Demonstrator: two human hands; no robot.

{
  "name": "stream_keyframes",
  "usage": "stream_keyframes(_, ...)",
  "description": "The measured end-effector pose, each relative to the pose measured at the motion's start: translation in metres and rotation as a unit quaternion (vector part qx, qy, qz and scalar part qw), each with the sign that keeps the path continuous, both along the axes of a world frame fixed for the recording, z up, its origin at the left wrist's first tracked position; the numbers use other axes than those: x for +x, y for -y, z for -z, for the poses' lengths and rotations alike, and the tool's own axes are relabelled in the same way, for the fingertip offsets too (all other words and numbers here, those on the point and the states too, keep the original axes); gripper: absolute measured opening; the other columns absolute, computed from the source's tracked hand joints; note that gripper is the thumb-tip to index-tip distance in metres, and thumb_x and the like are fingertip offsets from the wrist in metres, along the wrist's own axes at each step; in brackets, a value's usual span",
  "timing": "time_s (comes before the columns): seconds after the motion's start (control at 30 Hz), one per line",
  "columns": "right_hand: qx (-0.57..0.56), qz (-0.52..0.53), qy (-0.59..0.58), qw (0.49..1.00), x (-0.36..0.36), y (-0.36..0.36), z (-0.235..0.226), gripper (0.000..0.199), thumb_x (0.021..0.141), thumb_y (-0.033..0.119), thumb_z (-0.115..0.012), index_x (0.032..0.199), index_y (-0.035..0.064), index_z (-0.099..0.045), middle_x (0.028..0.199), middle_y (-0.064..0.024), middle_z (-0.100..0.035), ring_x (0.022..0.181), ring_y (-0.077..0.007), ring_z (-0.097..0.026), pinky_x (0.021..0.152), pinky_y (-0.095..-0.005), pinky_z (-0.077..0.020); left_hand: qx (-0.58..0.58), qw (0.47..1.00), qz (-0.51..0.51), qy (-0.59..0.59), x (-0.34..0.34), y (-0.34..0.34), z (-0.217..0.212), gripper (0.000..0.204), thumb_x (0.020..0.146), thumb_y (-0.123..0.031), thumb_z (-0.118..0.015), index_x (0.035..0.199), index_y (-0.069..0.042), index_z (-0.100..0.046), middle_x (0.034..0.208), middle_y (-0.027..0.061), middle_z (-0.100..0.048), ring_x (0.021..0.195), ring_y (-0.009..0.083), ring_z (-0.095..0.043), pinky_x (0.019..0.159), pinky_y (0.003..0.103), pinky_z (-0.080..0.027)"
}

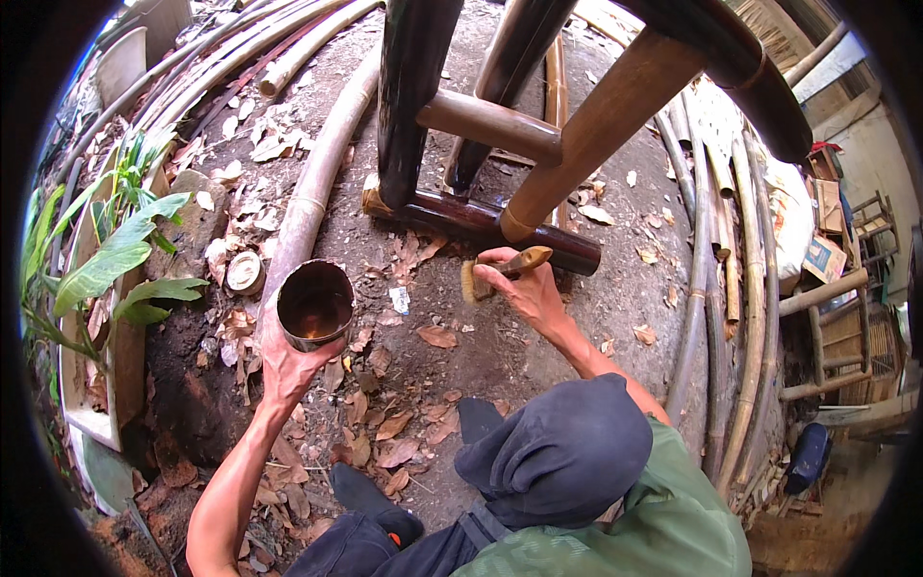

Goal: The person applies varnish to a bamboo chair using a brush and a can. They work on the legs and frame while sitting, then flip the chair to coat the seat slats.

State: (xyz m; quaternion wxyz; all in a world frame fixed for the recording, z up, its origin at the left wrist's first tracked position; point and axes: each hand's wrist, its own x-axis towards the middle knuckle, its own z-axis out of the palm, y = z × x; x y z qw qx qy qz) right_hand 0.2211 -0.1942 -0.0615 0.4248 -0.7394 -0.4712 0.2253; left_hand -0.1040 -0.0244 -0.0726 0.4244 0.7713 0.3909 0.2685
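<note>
While gripped from below in left hand [284,370]: tin of dark varnish [315,304], over leaf-strewn ground [423,385]; right hand [524,288] closed round brush [500,271], bristles beside dark bamboo frame [481,223]

Dark brown glossy bamboo frame [481,223] w/ tan rungs; brush [500,270] tan; tin can [315,304] holds brown liquid.

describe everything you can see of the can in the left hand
The can is a small round open-topped tin, dark and stained inside, with brown glossy liquid low in it. Its metal rim looks worn. The left hand holds it upright from below, above dry leaves, beside a long bamboo pole lying on the ground.
</note>
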Motion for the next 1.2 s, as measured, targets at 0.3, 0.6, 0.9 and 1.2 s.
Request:
stream_keyframes(0.3, 0.064, -0.024, -0.027, 0.997, -0.006, -0.007, -0.002, 0.028, 0.094, 0.014, -0.066, 0.12, 0.0031, -0.064, 0.1, -0.0047, -0.071, 0.089, -0.0093, -0.062, 0.079, -0.0263, -0.0508, 0.002, 1.0, 0.004, 0.022, 0.003, 0.0, 0.008, 0.089, 0.065, -0.025, -0.089, 0.138, -0.002, -0.044, 0.129, 0.0157, -0.057, 0.119, 0.0289, -0.058, 0.102, 0.041, -0.046)
stream_keyframes(0.6, 0.004, -0.057, 0.016, 0.998, -0.007, -0.002, -0.004, 0.039, 0.093, 0.019, -0.068, 0.129, 0.0075, -0.056, 0.105, -0.0157, -0.073, 0.096, -0.0208, -0.071, 0.081, -0.032, -0.0546, -0.011, 1.0, 0.003, 0.029, 0.006, 0.002, -0.003, 0.088, 0.065, -0.025, -0.089, 0.138, -0.002, -0.045, 0.127, 0.0157, -0.057, 0.117, 0.0283, -0.059, 0.102, 0.041, -0.046)
stream_keyframes(0.9, -0.021, -0.062, 0.01, 0.998, -0.022, -0.003, 0.001, 0.035, 0.093, 0.018, -0.069, 0.124, 0.0053, -0.06, 0.106, -0.0148, -0.073, 0.095, -0.0212, -0.071, 0.08, -0.0317, -0.0543, 0.001, 1.0, 0.0, 0.01, 0.002, -0.001, -0.003, 0.089, 0.064, -0.027, -0.089, 0.137, -0.003, -0.044, 0.128, 0.0145, -0.058, 0.118, 0.0272, -0.058, 0.104, 0.039, -0.046)
stream_keyframes(1.2, 0.174, -0.065, 0.225, 0.957, 0.016, -0.044, -0.117, 0.025, 0.089, 0.015, -0.073, 0.112, 0.0059, -0.07, 0.114, -0.0126, -0.072, 0.097, -0.0229, -0.072, 0.086, -0.0362, -0.0588, -0.003, 0.999, 0.017, 0.028, 0.004, -0.005, 0.006, 0.091, 0.064, -0.028, -0.09, 0.139, -0.003, -0.044, 0.13, 0.0163, -0.055, 0.122, 0.0304, -0.054, 0.106, 0.042, -0.043)
